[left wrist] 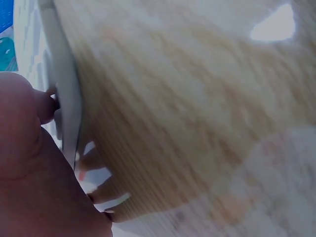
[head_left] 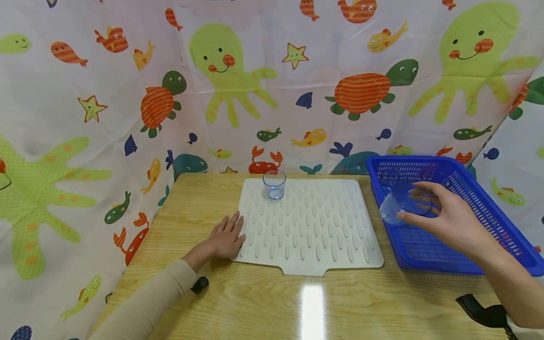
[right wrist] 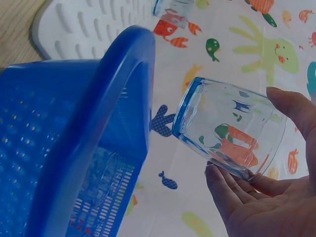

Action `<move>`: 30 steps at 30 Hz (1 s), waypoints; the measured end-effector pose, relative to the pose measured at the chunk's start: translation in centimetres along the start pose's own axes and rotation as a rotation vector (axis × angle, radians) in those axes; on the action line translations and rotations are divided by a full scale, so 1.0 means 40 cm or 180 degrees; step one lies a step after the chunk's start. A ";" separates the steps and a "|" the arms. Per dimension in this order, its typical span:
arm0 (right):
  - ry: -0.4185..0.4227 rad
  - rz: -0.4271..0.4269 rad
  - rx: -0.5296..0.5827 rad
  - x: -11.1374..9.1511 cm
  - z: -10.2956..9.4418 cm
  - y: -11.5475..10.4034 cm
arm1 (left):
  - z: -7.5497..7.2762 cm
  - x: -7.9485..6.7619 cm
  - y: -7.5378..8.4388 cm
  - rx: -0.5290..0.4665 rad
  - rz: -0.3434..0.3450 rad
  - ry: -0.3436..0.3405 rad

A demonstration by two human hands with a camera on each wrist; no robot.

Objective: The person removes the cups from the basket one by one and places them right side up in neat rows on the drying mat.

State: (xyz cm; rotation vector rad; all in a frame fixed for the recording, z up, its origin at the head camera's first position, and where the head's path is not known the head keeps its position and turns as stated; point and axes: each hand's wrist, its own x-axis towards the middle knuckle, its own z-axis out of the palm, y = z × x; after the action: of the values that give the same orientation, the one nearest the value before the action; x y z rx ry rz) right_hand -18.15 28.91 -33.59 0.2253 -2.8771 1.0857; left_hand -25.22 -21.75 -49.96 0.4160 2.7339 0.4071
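Observation:
My right hand (head_left: pixel 446 212) pinches a clear drinking glass (right wrist: pixel 232 131) between thumb and fingers, lying tilted on its side in the air. In the head view this glass is above the left side of a blue plastic basket (head_left: pixel 393 248). My left hand (head_left: pixel 227 237) rests flat at the left edge of a white ribbed drying mat (head_left: pixel 310 226), its fingers straight. In the left wrist view the left thumb (left wrist: pixel 45 106) touches the mat's rim. A second clear glass (head_left: pixel 274 185) stands on the mat near its back edge.
Clear glassware (right wrist: pixel 101 170) shows faintly inside the basket; how much is hard to tell. The mat and basket stand on a wooden table (head_left: pixel 255 302). A curtain (head_left: pixel 272 85) printed with sea animals hangs behind and on both sides.

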 end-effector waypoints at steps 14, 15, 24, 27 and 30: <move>-0.0053 -0.0196 -0.0066 0.019 0.024 -0.043 | 0.001 -0.008 0.005 0.0243 -0.0048 0.0029; -0.0056 -0.0205 -0.0059 0.021 0.025 -0.046 | 0.001 -0.008 0.005 0.0241 -0.0041 0.0036; -0.0037 -0.0258 -0.0105 0.027 0.038 -0.062 | 0.004 -0.014 0.004 0.0374 -0.0015 0.0020; -0.0059 -0.0245 -0.0120 0.030 0.038 -0.064 | 0.002 -0.019 0.008 0.0342 -0.0024 0.0029; -0.0092 -0.0218 -0.0118 0.033 0.038 -0.067 | 0.000 -0.020 0.013 0.0325 -0.0072 0.0025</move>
State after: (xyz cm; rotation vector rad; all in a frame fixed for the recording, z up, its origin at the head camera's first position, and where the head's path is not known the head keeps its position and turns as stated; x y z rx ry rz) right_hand -19.04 25.77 -32.83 0.3380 -2.8885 1.0251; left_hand -24.38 -21.54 -49.53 0.4103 2.7725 0.2648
